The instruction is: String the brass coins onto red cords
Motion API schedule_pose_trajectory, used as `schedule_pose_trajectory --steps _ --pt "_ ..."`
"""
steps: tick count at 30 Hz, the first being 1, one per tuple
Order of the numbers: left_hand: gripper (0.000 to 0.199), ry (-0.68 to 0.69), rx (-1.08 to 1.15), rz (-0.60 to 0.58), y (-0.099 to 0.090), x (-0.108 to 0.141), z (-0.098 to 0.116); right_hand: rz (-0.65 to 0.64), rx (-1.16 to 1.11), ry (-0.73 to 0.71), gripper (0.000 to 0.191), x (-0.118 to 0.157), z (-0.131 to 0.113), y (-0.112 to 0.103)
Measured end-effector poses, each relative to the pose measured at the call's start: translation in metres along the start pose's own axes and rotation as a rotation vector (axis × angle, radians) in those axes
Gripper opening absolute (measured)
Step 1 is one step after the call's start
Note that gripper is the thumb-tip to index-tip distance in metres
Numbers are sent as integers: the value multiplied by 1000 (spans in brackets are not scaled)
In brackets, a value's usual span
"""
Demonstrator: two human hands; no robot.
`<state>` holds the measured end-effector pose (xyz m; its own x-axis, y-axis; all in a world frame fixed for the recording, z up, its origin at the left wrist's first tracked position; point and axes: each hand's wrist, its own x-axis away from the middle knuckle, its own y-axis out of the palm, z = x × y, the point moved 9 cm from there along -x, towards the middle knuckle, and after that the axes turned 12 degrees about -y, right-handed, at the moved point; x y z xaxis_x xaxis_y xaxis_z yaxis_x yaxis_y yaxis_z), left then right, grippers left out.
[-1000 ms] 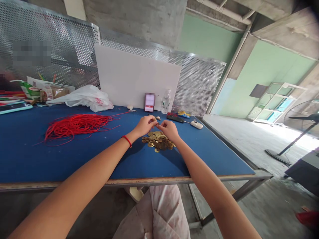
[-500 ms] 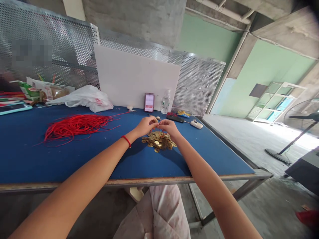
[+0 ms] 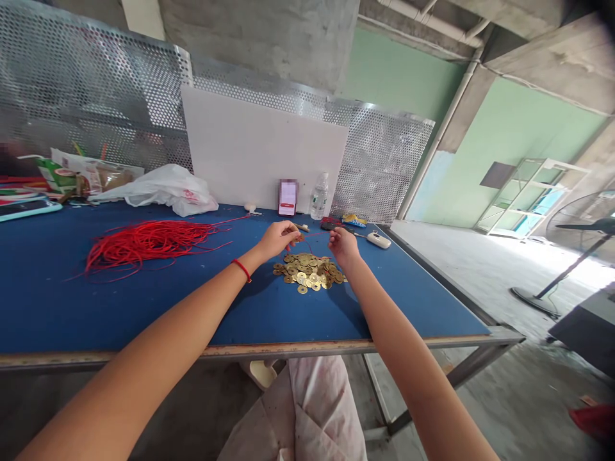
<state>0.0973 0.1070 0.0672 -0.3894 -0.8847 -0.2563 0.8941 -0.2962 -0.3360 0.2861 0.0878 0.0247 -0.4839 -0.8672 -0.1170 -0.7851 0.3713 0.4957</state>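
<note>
Behind the pile of brass coins (image 3: 310,271), my left hand (image 3: 279,239) pinches a coin with red cord at its fingertips. A thin red cord (image 3: 314,234) stretches from there to my right hand (image 3: 343,244), whose closed fingers grip its other end above the right side of the pile. The coins have holes in their middles and lie loosely on the blue table top. A tangled bundle of red cords (image 3: 148,244) rests to the left of my hands.
Along the back stand a phone (image 3: 287,197) and a clear bottle (image 3: 319,196). A white plastic bag (image 3: 173,189) sits back left. Right of my right hand are a white oval device (image 3: 378,239) and a blue-yellow packet (image 3: 354,221). The table's front edge (image 3: 288,349) crosses below my arms.
My hands have moved apart, the right one going rightward. The red cord is now stretched between them, and more of the coin pile shows.
</note>
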Motion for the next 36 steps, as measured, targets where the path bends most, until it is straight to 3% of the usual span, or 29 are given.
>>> schedule_pose_trajectory --steps 2,5,10,13,18,21,26,31,36 --pt "27 -44 13 6 -2 0 -3 146 -80 7 9 -3 -3 -15" --pt "25 -117 36 -3 -1 1 -8 240 -150 -31 14 -5 -7 -25" --pt "23 -207 103 -38 4 4 -12 129 4 -89 16 -3 0 -12" --pt "28 -240 132 -55 6 5 -14 -57 263 -256 27 1 -4 9" --pt "33 -246 176 -108 10 5 -17 -698 578 -529 27 39 3 70" --pt "34 -251 167 -131 12 4 -20 -864 770 -603 24 55 9 79" --pt "37 -276 203 -167 12 4 -24 -835 910 -582 25 46 7 72" --pt "36 -307 271 -133 8 5 -24 -748 936 -673 32 36 -7 68" --pt "40 -280 310 -167 11 9 -15 -755 912 -676 33 35 -6 68"
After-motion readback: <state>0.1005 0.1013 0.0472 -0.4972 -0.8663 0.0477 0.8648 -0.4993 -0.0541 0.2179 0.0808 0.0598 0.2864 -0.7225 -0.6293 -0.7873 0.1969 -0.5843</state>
